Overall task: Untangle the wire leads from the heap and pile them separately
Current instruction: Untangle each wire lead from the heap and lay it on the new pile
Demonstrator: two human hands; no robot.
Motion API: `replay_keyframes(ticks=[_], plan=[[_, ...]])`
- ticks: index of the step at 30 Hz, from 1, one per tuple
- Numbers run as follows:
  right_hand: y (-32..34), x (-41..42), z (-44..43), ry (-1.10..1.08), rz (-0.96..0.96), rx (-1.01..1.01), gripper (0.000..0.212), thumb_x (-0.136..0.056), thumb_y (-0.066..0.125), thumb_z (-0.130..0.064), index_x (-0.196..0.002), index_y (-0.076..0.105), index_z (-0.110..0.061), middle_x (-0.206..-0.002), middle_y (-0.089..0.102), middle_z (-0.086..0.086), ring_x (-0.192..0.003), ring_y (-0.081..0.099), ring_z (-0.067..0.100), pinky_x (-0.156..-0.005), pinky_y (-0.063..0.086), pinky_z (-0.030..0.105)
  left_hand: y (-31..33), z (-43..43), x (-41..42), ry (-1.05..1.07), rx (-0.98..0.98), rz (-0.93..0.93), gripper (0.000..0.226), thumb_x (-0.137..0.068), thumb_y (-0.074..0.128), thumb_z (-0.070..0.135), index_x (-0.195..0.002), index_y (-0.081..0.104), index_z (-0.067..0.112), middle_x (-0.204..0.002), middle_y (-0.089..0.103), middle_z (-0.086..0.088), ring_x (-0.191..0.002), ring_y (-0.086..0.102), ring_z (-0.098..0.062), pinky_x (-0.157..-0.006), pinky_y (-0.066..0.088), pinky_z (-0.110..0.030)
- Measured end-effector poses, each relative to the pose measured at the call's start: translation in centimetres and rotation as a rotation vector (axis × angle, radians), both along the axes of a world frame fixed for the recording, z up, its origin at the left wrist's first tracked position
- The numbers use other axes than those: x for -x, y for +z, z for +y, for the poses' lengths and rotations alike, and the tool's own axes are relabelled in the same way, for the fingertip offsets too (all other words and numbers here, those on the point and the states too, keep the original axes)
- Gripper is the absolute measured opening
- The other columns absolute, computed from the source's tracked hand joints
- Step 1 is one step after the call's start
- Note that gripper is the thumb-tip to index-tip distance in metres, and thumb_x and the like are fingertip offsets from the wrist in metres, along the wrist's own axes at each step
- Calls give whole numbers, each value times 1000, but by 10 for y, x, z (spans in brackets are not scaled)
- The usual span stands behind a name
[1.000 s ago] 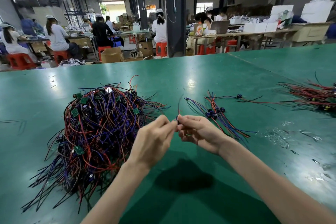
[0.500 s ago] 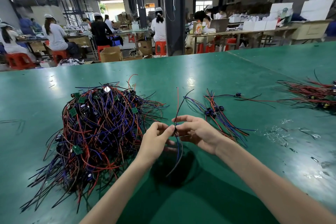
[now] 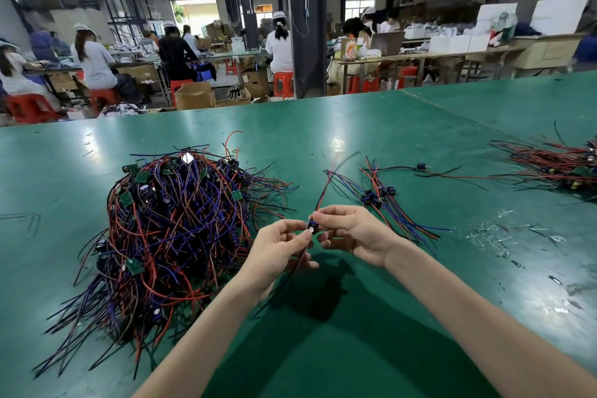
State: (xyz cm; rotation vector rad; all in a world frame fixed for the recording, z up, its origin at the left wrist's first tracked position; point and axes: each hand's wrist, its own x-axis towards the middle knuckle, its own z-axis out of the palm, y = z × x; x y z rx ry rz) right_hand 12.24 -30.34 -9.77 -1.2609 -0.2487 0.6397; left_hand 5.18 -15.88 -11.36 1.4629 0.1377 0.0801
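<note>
The left hand [image 3: 277, 249] and right hand [image 3: 353, 234] meet fingertip to fingertip above the green tabletop [image 3: 371, 126], both pinching one wire lead [image 3: 312, 226] at its small blue part (red strand toward 12 o'clock, dark strand toward 7). The tangled heap [image 3: 174, 236] lies at 9 o'clock from them. The small separate pile [image 3: 381, 197] lies at 2 o'clock, with another bundle [image 3: 555, 168] farther out near 3.
</note>
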Motion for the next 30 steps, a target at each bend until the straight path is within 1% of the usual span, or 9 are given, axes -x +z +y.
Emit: replay_keyframes(ticks=[6, 10, 14, 17, 19, 21, 24, 28, 30], plan=[[-3, 0, 0, -79, -25, 76, 8, -81, 68, -3, -76, 64, -6, -60, 62, 4, -44, 53, 8, -45, 49, 20, -1, -3, 2, -131, -71, -4, 16, -92, 53, -5, -106, 58, -5, -58, 47, -2, -44, 47, -7, -55, 58, -31], [-1, -4, -2, -114, -8, 64, 12, -85, 65, -7, -73, 66, -6, -61, 57, 3, -45, 51, 8, -44, 46, 18, 2, -2, 4, -168, -133, -55, 18, -91, 52, -7, -105, 60, 3, -68, 38, -7, -44, 46, -8, -55, 57, -30], [0, -7, -4, -140, -22, 45, 14, -85, 66, -9, -71, 66, -7, -58, 56, 2, -45, 49, 8, -45, 45, 17, 3, -4, 5, -212, -82, -30, 20, -91, 52, -8, -100, 60, 8, -70, 45, -5, -47, 49, -11, -57, 58, -36], [-1, -7, -2, -128, -82, 9, 17, -83, 68, -9, -67, 63, -9, -54, 55, 0, -43, 47, 7, -45, 44, 17, 4, -6, 5, -232, 31, 33, 16, -89, 57, 2, -88, 68, 14, -76, 62, -1, -60, 58, -11, -61, 57, -40], [-1, -6, -1, -119, -117, -11, 20, -82, 69, -10, -63, 62, -11, -53, 53, 0, -42, 47, 8, -46, 43, 18, 5, -8, 6, -212, 44, 13, 3, -80, 68, 17, -79, 71, 16, -74, 65, 1, -61, 58, -8, -60, 57, -37], [-2, -4, 1, -120, -143, -20, 23, -81, 70, -9, -60, 62, -12, -54, 53, 1, -42, 46, 8, -44, 42, 19, 3, -10, 7, -146, -19, -19, 7, -75, 72, 21, -78, 72, 15, -69, 63, -1, -59, 55, -8, -58, 56, -32], [-2, -2, 3, -147, -164, -1, 20, -81, 70, -8, -63, 61, -10, -54, 51, 1, -42, 45, 8, -42, 40, 18, 4, -11, 6, -99, -80, -32, 8, -87, 64, 12, -82, 71, 12, -67, 63, 1, -58, 54, -9, -60, 55, -31], [-3, -3, 2, -182, -138, 36, 20, -81, 72, -9, -64, 61, -9, -54, 51, 0, -42, 43, 7, -41, 39, 18, 9, -12, 7, -95, 85, 14, 24, -95, 44, 1, -86, 66, 4, -71, 66, -7, -57, 61, -15, -58, 59, -37], [-4, -2, 3, -175, -142, 42, 21, -80, 72, -8, -63, 61, -9, -52, 51, -1, -43, 42, 8, -41, 39, 18, 10, -11, 7, -72, 83, 29, 25, -95, 42, 1, -86, 65, 3, -73, 65, -10, -61, 61, -17, -58, 58, -38]])
